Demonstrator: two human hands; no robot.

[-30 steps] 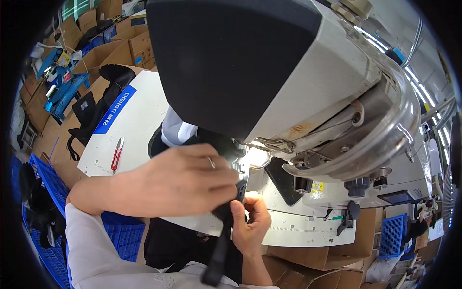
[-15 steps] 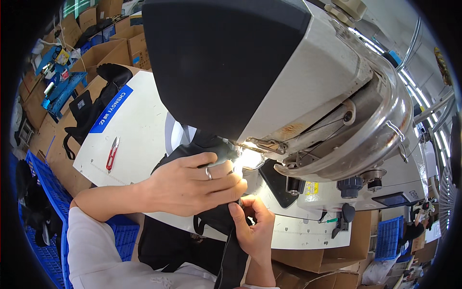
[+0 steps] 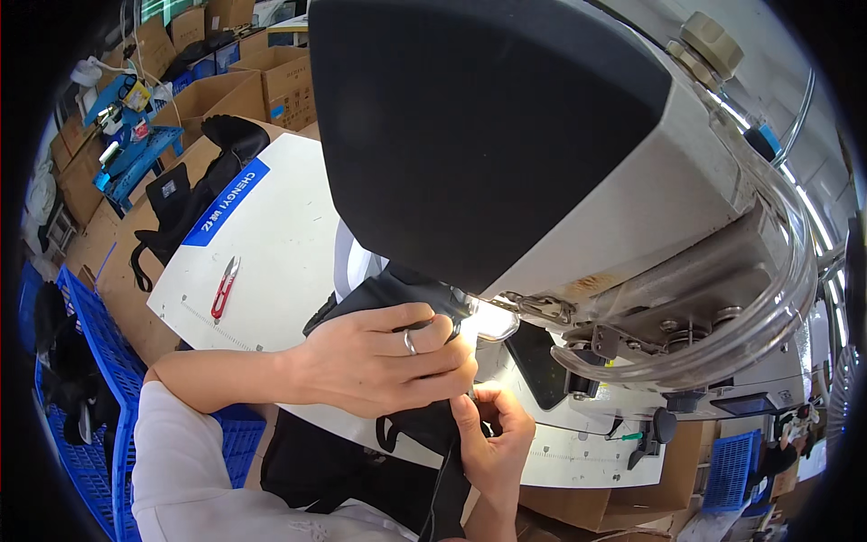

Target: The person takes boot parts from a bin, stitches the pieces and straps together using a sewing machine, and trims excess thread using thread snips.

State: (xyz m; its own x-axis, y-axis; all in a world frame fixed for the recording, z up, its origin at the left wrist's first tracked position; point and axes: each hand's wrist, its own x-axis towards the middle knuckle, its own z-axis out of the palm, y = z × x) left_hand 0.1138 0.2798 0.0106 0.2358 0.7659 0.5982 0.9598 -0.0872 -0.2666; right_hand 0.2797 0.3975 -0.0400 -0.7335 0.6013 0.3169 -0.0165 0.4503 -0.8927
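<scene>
Under the lit needle area of a large sewing machine (image 3: 488,135) lies a piece of black fabric (image 3: 384,291). My left hand (image 3: 393,361), a silver ring on one finger, presses and grips the fabric with bent fingers close to the lamp's glare. Just below and to its right, my right hand (image 3: 495,443) pinches the fabric's edge between thumb and fingers. From there a black strip (image 3: 444,497) hangs over the table's front edge toward my lap. The needle and the exact stitching point are hidden by my left fingers and the glare.
Red-handled thread snips (image 3: 223,291) lie on the white table (image 3: 280,208) at left. Black sewn pieces (image 3: 185,194) rest past its left edge. Blue plastic crates (image 3: 99,379) stand at lower left. A clear curved guard (image 3: 713,361) juts from the machine. Cardboard boxes (image 3: 632,492) stand below right.
The whole view has shifted, so the machine head looms larger and farther right. Both hands keep their hold on the black fabric, with little movement relative to it.
</scene>
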